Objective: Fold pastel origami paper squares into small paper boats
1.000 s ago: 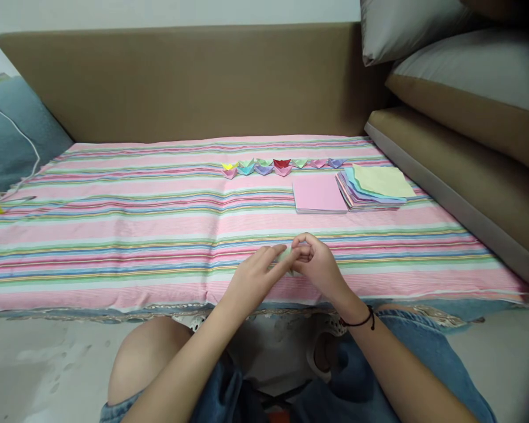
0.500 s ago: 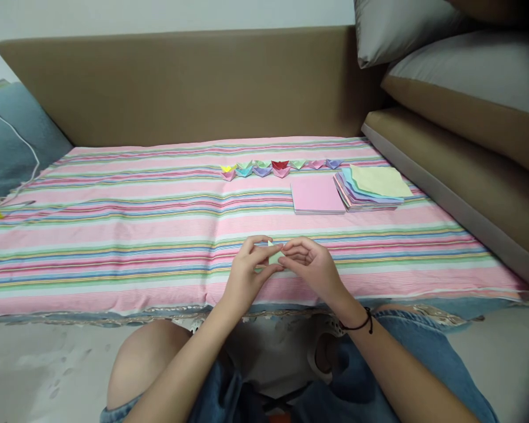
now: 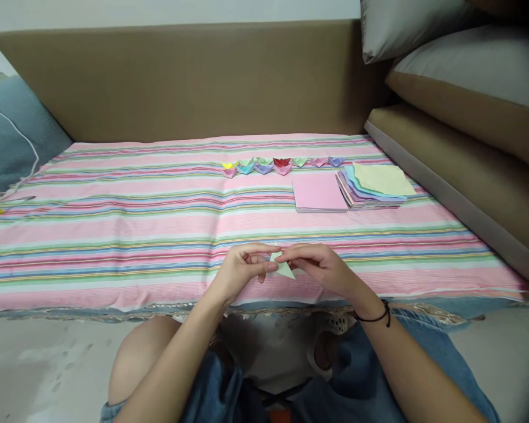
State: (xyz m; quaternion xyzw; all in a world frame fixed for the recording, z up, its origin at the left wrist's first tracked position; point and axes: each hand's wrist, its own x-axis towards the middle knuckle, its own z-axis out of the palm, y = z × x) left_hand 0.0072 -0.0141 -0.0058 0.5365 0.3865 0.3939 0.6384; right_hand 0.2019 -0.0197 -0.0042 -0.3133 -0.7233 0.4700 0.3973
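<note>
Fingertips (image 3: 268,265) of left hand (image 3: 240,270) and right hand (image 3: 324,269): drawn narrow, pinching one pale green folded paper (image 3: 284,268) from opposite sides, probably to steady its creases. It is held nearer the person than the pink paper stack (image 3: 318,192), over the striped cloth (image 3: 114,235). Mixed pastel stack (image 3: 374,185): just right of the pink paper stack. Row of small folded shapes (image 3: 282,165): just beyond the pink paper stack, kept apart from unfolded sheets.
</note>
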